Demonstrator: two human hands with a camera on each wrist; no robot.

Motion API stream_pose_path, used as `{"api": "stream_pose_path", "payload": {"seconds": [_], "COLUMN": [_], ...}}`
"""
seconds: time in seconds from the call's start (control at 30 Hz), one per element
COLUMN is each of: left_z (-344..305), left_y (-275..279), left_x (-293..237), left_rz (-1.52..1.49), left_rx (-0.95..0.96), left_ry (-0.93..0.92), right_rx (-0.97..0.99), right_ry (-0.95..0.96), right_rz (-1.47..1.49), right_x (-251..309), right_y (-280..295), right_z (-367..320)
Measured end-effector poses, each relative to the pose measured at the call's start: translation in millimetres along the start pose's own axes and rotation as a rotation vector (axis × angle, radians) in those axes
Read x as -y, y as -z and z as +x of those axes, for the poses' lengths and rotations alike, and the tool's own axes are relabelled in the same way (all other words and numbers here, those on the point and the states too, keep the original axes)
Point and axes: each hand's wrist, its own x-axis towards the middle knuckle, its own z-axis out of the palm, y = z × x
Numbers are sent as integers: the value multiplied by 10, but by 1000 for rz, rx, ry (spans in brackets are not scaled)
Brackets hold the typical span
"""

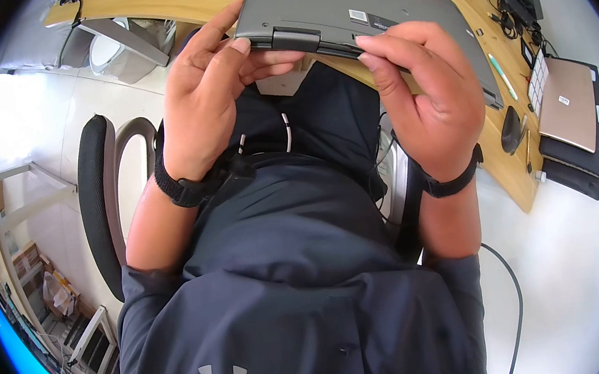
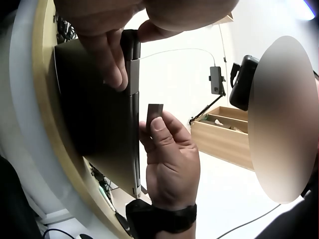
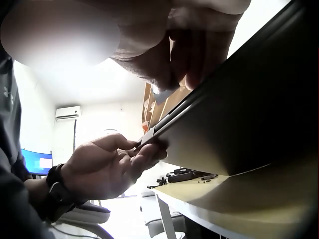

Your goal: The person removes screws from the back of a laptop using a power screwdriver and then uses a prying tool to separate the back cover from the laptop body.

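Note:
A dark grey laptop (image 1: 318,5) is held tilted with its hinge edge towards me, underside showing. My left hand (image 1: 204,95) grips it by the corner near the hinge cover (image 1: 296,39), thumb on the edge and fingers underneath. Between the thumb and index finger of my right hand (image 1: 435,94) is a small flat dark piece (image 2: 155,113), thin and straight-edged. In the left wrist view it stands beside the laptop's hinge edge. From the right wrist view, the left fingers (image 3: 149,152) wrap the laptop's lower corner.
The wooden desk (image 1: 517,166) lies beyond the laptop. On its right are a gold laptop (image 1: 567,103), a dark computer mouse (image 1: 511,129), a light green pen (image 1: 502,75) and tangled black cables (image 1: 510,15). A chair armrest (image 1: 99,199) stands at my left.

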Motion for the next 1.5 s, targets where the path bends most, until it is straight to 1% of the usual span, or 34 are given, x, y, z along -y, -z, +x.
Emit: {"api": "stream_pose_path", "payload": {"seconds": [0.07, 0.2, 0.4, 0.47, 0.5, 0.57, 0.8, 0.9, 0.97, 1.0, 1.07, 1.37, 1.5], "left_z": [-5, 1, 7, 5, 2, -9, -5, -30, -61, -69, -79, -102, -113], "left_y": [0, -23, -37, -43, -47, -54, -56, -56, -49, -46, -47, 12, 35], "left_x": [-9, -27, -50, -57, -57, -56, -75, -46, -24, -22, -13, 57, 100], "left_rz": [-13, -18, -25, -30, -30, -29, -27, -27, -26, -25, -25, -64, -42], "left_rx": [-10, -37, -25, -22, -20, -20, -23, -50, -74, -71, -69, -39, -49], "left_ry": [7, 24, 30, 28, 25, 20, 31, 37, 52, 55, 57, 42, 48], "right_rx": [42, 16, 29, -29, -29, -93, -171, -206, -160, -160, -160, -242, -222], "right_ry": [94, 63, 132, 226, 228, 309, 347, 333, 258, 257, 301, 347, 350], "right_rz": [-17, -53, -119, -179, -178, -228, -305, -274, -196, -194, -243, -261, -263], "right_x": [-45, -26, -58, -80, -109, -166, -162, -160, -125, -121, -123, -193, -193], "right_y": [-25, -46, -45, -92, -122, -178, -303, -336, -308, -319, -343, -491, -521], "right_z": [31, 25, -8, -50, -80, -134, -182, -172, -157, -167, -194, -286, -311]}}
